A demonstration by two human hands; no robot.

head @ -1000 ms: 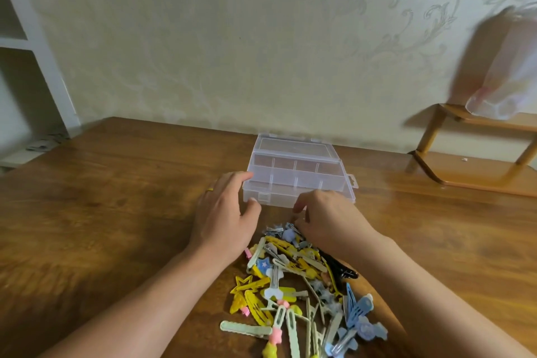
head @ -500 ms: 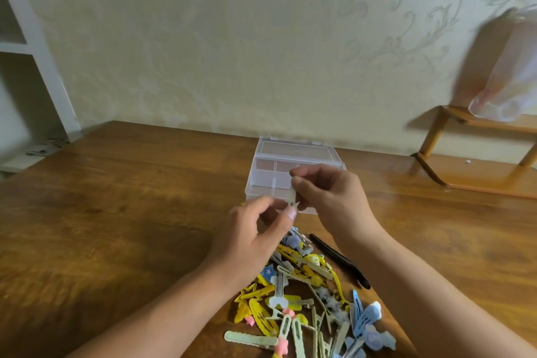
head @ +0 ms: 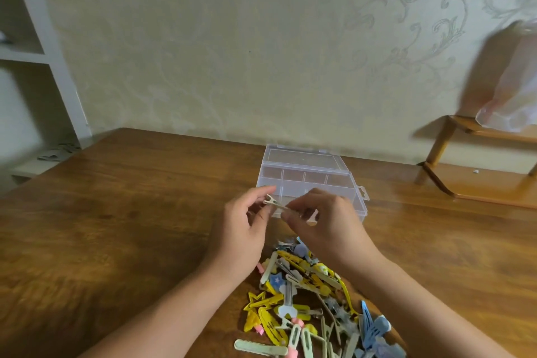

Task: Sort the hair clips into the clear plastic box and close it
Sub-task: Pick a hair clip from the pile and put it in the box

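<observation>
Both hands raised above the desk (head: 116, 227), just in front of the clear plastic box (head: 311, 183). Right hand (head: 325, 227) pinches one end of a small silver metal hair clip (head: 274, 203) with thumb and fingertips; clip points left, forked end up toward the left hand (head: 244, 229). Left hand fingers loosely curled around the clip's free end, can't tell if they actually touch it. Box sits mid-desk toward the far edge, lid open and lying flat behind it, divided compartments visible. Pile of hair clips (head: 313, 299), yellow, blue, pale green, pink, lies at the near edge between the forearms. Wooden shelf (head: 479, 183) at far right with a plastic bag (head: 514, 96) on it
</observation>
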